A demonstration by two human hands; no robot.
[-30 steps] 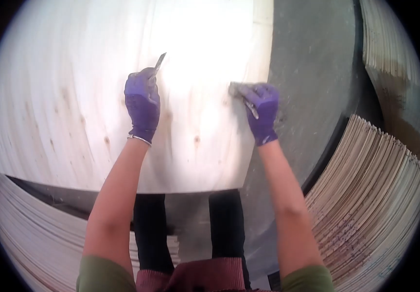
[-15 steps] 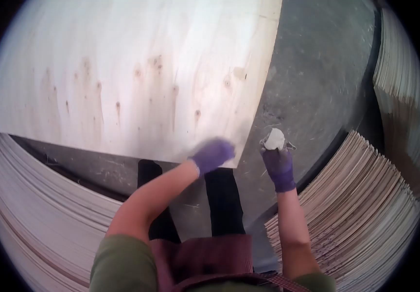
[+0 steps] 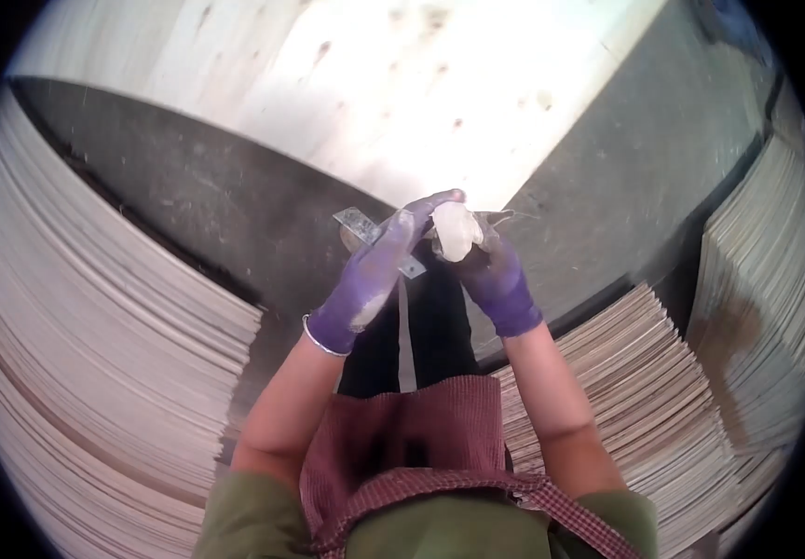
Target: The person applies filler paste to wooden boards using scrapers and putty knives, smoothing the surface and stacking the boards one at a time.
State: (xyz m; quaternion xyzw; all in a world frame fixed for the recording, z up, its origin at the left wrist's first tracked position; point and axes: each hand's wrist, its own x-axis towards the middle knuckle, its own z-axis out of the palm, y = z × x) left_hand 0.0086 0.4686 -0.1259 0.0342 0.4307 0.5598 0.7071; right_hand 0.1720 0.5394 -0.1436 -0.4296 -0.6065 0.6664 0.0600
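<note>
By the corner of the board (image 3: 328, 93) — your left grip (image 3: 391, 244) holds a metal blade (image 3: 356, 223), your right grip (image 3: 488, 265) a white lump (image 3: 456, 231).

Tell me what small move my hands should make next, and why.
I'd probably bring your left hand's flat metal blade to the white putty-like lump in your right hand and take a little: the blade appears clear of the lump, and the plywood sheet ahead shows dark knots.
</note>
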